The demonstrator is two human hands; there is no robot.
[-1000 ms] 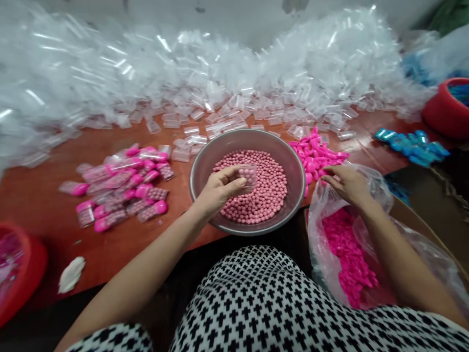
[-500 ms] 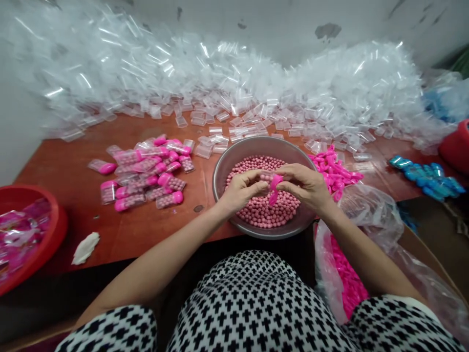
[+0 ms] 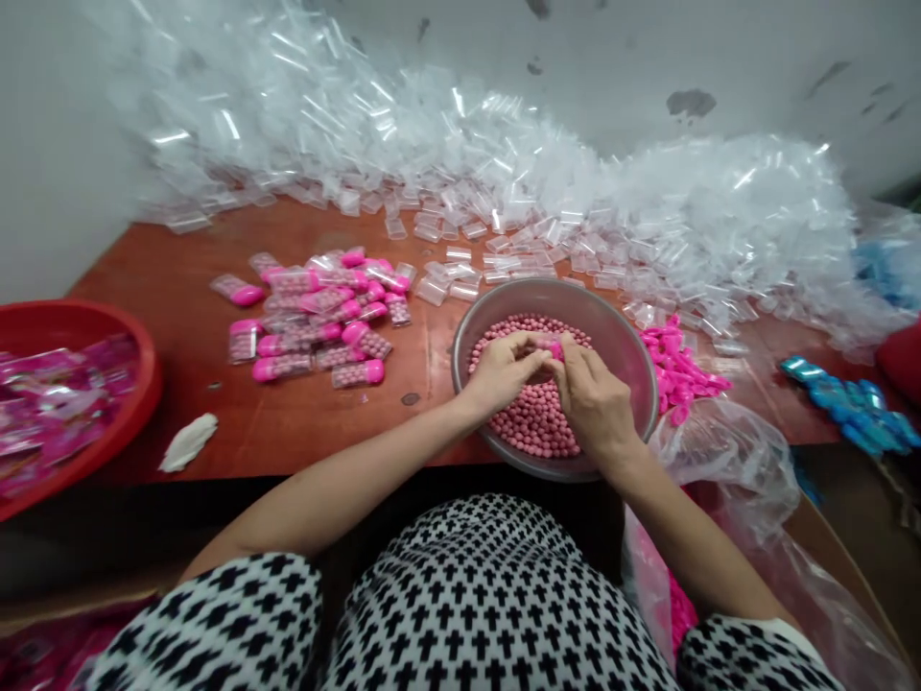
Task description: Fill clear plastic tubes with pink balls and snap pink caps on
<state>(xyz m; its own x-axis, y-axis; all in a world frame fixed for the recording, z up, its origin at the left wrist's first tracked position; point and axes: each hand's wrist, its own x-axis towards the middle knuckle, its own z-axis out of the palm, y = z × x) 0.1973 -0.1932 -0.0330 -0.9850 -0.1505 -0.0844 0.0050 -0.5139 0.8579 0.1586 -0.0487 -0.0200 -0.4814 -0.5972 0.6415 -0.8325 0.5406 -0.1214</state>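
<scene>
Over a grey bowl of small pink beads, my two hands meet at one small container. My left hand is closed around its clear tube, mostly hidden by the fingers. At the tube's right end is a bright pink cap, pinched by the fingers of my right hand. How far the cap sits on the tube is hidden. Left of the bowl lies a pile of clear tubes with pink caps, holding pink beads. Loose pink caps are heaped at the bowl's right.
A large heap of clear tubes spreads along the wall. A red basin with pink packets stands at left, near a crumpled white scrap. Blue wrapped items lie at right. A clear plastic bag hangs by the table edge.
My right hand has turned over, knuckles up, with its fingers closed over the pink cap at the tube's end. The cap's dangling part is now hidden. The view has tilted and shifted left.
</scene>
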